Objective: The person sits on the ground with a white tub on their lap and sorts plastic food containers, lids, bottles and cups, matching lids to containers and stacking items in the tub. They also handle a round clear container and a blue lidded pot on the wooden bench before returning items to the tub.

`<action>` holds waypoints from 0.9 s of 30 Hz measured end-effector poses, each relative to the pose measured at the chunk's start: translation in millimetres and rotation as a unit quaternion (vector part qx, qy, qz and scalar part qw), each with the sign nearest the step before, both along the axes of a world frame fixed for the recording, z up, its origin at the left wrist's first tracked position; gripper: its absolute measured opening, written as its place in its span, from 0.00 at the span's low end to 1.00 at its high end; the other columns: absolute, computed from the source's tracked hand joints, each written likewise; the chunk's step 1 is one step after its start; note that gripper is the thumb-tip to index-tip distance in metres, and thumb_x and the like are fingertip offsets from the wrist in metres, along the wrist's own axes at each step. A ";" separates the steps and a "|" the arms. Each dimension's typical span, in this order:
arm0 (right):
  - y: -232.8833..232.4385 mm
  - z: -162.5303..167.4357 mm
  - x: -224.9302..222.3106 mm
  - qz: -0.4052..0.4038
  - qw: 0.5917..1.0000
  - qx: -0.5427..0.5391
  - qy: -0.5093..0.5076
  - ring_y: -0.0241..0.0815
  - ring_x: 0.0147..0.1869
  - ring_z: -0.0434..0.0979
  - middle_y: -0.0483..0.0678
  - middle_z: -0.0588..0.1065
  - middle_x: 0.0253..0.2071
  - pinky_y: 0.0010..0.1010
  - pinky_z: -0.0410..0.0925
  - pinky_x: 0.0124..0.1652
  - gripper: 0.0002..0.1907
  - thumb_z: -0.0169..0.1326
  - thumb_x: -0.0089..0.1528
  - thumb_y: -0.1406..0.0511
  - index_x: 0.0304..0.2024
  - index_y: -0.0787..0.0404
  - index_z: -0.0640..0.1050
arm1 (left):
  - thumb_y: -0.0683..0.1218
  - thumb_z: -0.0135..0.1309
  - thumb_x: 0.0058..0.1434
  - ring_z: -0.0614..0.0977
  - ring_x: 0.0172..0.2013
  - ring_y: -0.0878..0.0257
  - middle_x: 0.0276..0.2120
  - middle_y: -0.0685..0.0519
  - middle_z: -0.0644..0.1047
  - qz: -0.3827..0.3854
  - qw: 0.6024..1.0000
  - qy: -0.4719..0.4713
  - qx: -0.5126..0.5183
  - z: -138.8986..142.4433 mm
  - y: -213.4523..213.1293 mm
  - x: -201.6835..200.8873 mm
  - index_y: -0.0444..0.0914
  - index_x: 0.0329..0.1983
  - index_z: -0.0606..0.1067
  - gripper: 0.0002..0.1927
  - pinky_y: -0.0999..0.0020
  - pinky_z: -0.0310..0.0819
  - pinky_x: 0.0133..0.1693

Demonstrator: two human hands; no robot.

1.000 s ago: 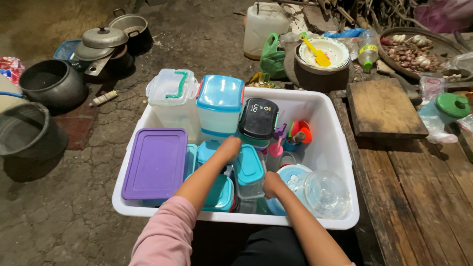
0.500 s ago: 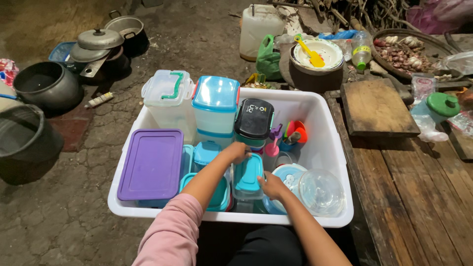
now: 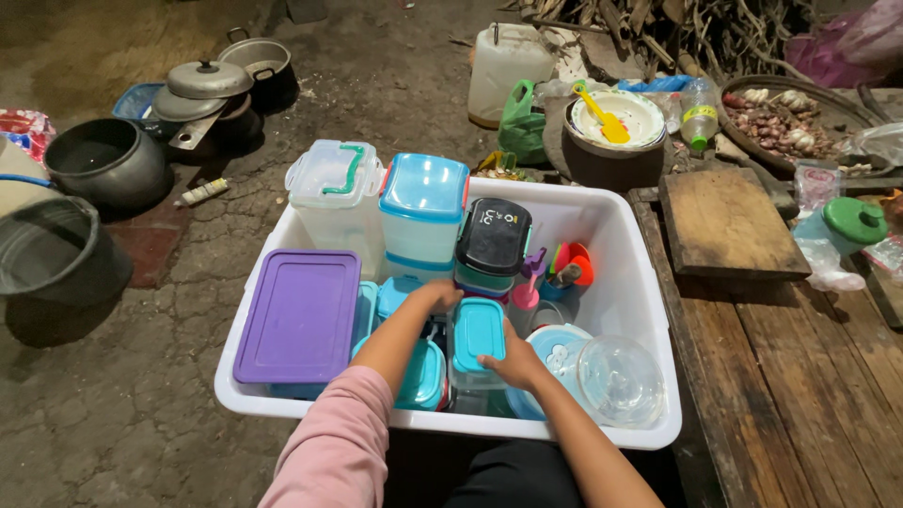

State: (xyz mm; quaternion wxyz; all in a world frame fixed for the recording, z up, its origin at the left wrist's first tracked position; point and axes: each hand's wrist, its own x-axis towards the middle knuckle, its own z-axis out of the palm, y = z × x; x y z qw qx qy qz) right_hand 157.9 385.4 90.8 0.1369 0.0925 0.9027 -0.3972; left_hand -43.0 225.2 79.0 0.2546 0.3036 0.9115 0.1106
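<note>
Both your hands sit in the white tub, left hand and right hand with fingers curled on the teal box, hemmed by a purple lid, black box and glass bowl.

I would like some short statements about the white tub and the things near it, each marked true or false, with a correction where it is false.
1. Both hands reach into the white plastic tub. True: the left hand and the right hand are inside it.
2. The right hand touches a teal-lidded container. True.
3. The purple lid lies at the right end of the tub. False: it lies at the left end.
4. The clear glass bowl stands on the wooden table. False: it is in the tub, at the right.
5. A yellow spoon lies on the plate beyond the tub. True.
</note>
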 end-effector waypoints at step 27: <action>16.7 25.2 9.4 -0.173 0.983 -0.056 -0.018 0.48 0.30 0.84 0.64 0.82 0.40 0.35 0.74 0.34 0.34 0.48 0.58 0.75 0.69 0.62 0.65 | 0.38 0.58 0.56 0.83 0.50 0.41 0.47 0.39 0.81 0.082 0.988 0.131 0.006 -5.6 -10.5 10.2 0.36 0.43 0.83 0.12 0.50 0.81 0.47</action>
